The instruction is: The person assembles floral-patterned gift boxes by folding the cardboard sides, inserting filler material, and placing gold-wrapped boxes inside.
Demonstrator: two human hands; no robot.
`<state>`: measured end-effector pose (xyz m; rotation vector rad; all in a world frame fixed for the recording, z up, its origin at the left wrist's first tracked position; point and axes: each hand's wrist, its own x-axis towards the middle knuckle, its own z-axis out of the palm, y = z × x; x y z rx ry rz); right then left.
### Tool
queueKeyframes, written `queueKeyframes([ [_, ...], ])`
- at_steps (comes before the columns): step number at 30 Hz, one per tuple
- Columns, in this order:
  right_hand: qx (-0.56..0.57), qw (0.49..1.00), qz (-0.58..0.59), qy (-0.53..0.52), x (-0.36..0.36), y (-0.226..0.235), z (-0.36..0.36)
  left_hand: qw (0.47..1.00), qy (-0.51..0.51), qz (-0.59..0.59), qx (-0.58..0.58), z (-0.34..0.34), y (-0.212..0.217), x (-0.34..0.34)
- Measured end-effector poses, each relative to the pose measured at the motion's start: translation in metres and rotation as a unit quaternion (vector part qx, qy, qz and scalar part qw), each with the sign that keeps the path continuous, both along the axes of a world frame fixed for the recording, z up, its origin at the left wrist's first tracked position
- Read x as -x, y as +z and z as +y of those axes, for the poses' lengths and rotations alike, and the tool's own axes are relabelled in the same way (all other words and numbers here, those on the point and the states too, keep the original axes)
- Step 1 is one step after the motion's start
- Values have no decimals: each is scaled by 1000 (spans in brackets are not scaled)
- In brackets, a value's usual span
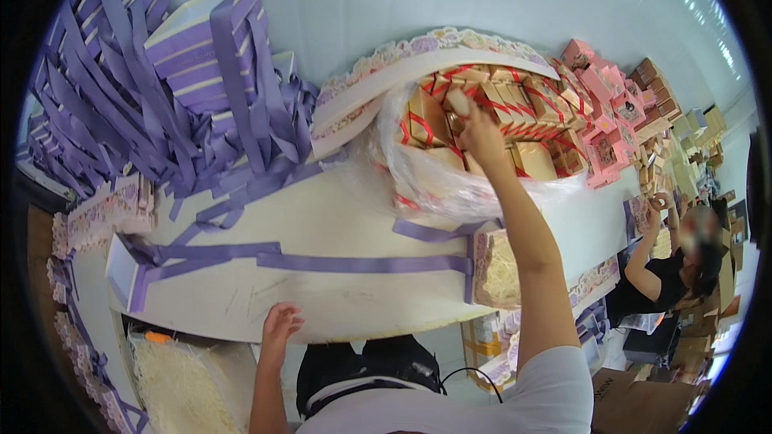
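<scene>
My right hand (481,138) reaches into a plastic-lined box (378,169) packed with small gold gift boxes (535,159) tied with red ribbon. Its fingers are closed around a small pale object (458,102) with a rounded end, whose kind I cannot make out. Over the near table edge hangs my left hand (281,323), fingers apart and slightly curled, holding nothing. Beside my right forearm lies an open floral box (497,269) filled with pale shredded paper. A long purple ribbon (366,263) stretches leftward from it across the white table to a white-and-purple box part (127,273).
Purple-and-white boxes (197,52) with trailing ribbons are stacked at the back left. Pink boxes (611,108) stand at the back right. Below the table's left end is a bin of shredded paper (181,386). Another person (671,265) works at the far right.
</scene>
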<state>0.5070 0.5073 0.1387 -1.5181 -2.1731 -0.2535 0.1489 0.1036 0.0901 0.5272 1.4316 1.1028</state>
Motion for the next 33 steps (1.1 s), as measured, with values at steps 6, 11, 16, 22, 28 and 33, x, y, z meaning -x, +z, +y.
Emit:
queueKeyframes([
  [6,137,789,590,102,-23,82,-126,983,-71,-28,-165,61,40,-97],
  [11,277,664,688,93,-41,87,-219,955,-104,-152,-233,112,99,-163],
  [16,306,683,657,96,-52,73,-260,948,-194,-171,-183,120,108,-198],
  [22,358,716,586,126,-93,66,-259,954,-225,-134,-148,116,105,-218],
  [28,280,874,357,173,-98,90,-248,927,-325,-54,-182,130,83,-228],
  [33,431,829,297,196,-100,87,-249,899,-400,20,-179,136,90,-246],
])
